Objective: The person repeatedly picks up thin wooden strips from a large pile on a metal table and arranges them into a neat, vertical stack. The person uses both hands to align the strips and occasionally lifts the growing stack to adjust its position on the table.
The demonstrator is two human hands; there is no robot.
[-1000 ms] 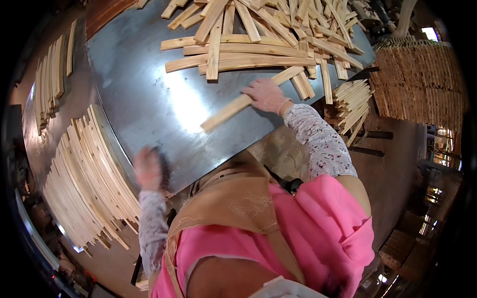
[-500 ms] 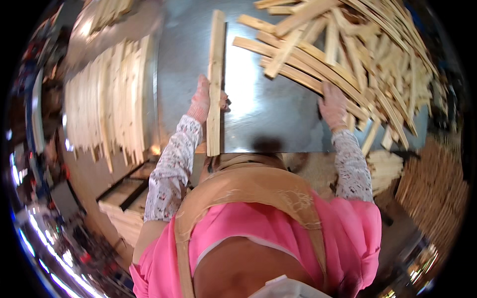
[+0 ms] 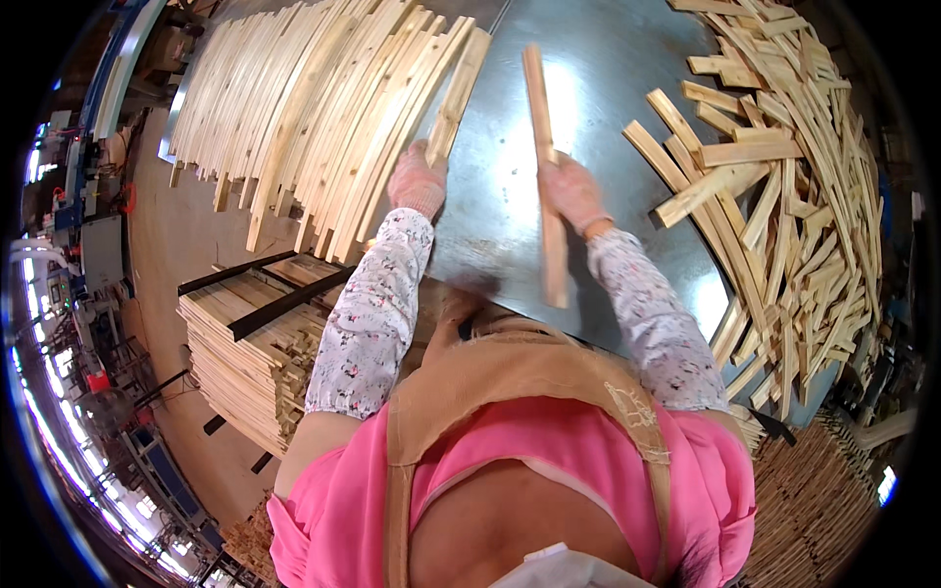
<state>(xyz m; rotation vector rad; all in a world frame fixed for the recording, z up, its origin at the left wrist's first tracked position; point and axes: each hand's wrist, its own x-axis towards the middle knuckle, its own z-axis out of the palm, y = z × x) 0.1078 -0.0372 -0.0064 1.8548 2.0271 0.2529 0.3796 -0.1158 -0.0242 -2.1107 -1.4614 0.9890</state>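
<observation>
My gloved left hand (image 3: 418, 182) is closed on the near part of a pale wooden strip (image 3: 459, 98), at the right end of a row of strips (image 3: 294, 108) laid side by side. My gloved right hand (image 3: 572, 190) grips another wooden strip (image 3: 546, 235) around its middle. That strip stands apart from both the row and the pile, over the metal table (image 3: 490, 216), its long side pointing away from me. Farther right lies a jumbled pile of wooden strips (image 3: 784, 196).
Below the table's left front edge, a stack of boards (image 3: 245, 363) sits with dark metal bars (image 3: 294, 304) across its top. More stacked wood (image 3: 814, 510) stands at the lower right. Machinery (image 3: 108, 392) lines the far left beyond the floor (image 3: 186, 421).
The view has swung left. My left hand has brought its strip beside the row. My right hand has left the pile and now holds a strip over the table.
</observation>
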